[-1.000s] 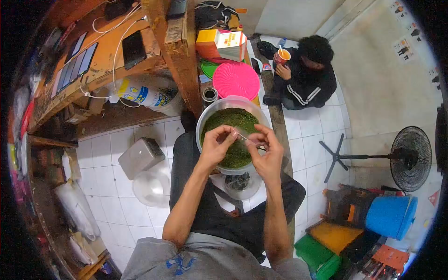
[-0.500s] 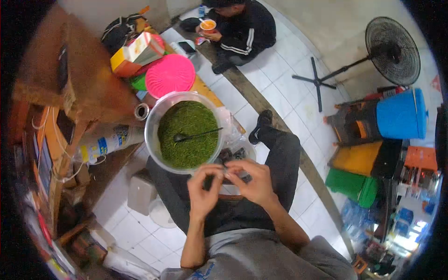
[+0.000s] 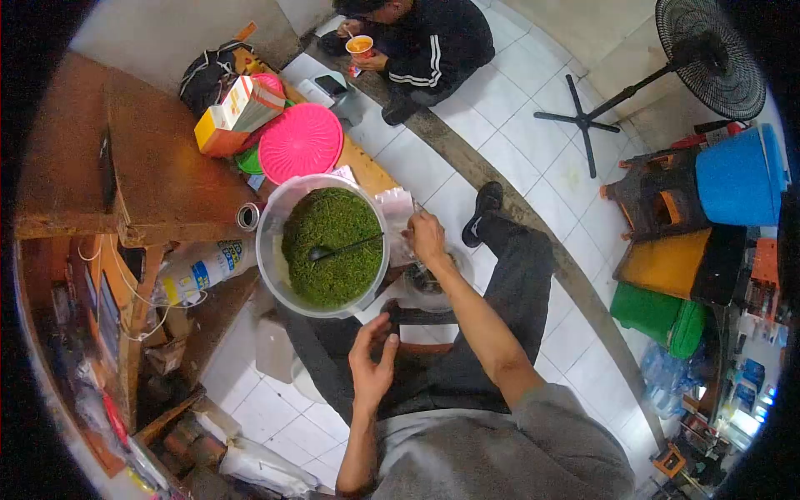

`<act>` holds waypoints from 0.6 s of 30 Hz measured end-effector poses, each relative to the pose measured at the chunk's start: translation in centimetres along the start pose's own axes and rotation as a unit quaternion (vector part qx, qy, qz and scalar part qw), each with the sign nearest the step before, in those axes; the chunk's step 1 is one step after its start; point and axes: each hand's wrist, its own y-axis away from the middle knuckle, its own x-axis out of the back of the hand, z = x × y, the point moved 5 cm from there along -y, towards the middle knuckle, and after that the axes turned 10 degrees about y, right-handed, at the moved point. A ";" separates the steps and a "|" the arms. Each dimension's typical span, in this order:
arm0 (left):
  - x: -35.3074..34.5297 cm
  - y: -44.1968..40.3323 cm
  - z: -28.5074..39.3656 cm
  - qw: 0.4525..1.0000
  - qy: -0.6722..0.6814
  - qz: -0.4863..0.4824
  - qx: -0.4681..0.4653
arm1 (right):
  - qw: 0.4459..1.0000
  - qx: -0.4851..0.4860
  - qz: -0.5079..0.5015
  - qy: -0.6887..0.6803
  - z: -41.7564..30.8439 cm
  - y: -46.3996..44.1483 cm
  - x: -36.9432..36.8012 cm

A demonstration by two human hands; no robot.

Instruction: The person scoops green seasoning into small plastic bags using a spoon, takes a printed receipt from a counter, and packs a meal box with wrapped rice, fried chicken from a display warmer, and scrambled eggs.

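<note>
Reference: the translucent tub (image 3: 271,250), in front of the wearer's left leg. Plastic sack (image 3: 204,273), blue and yellow print, lies left of the tub. Yellow, white and red box (image 3: 229,121) sits beyond it, to the left. Open can (image 3: 248,217): just beside the tub's left rim. Pink lid (image 3: 300,143): just beyond its far rim. Inside the tub, finely cut green leaves (image 3: 333,287); black spoon (image 3: 350,245) lies across them. Left hand (image 3: 371,367): nearer the wearer than the tub, thumb apart from fingers, nothing visible in it. Right hand (image 3: 428,239): right of the tub, fingers curled by a clear plastic packet (image 3: 393,202); cannot tell whether it grips anything. Seated person (image 3: 442,54), well beyond the tub, holds a cup (image 3: 359,45). Standing fan (image 3: 708,62): far right of the tub.
</note>
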 end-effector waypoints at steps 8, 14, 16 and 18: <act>-1.6 -1.5 -2.2 0.994 0.082 -0.025 0.073 | 0.998 0.055 -0.011 -0.023 1.6 -0.8 1.6; -5.1 -7.7 -4.2 0.994 0.081 0.011 0.076 | 0.980 0.049 -0.157 -0.108 -3.1 2.9 12.7; -5.3 -8.8 -5.2 0.995 0.069 -0.010 0.077 | 0.973 0.051 -0.194 -0.115 -4.5 4.0 14.7; -5.7 -8.8 -5.1 0.993 0.097 -0.031 0.060 | 0.964 0.054 -0.228 -0.126 -5.0 4.6 15.5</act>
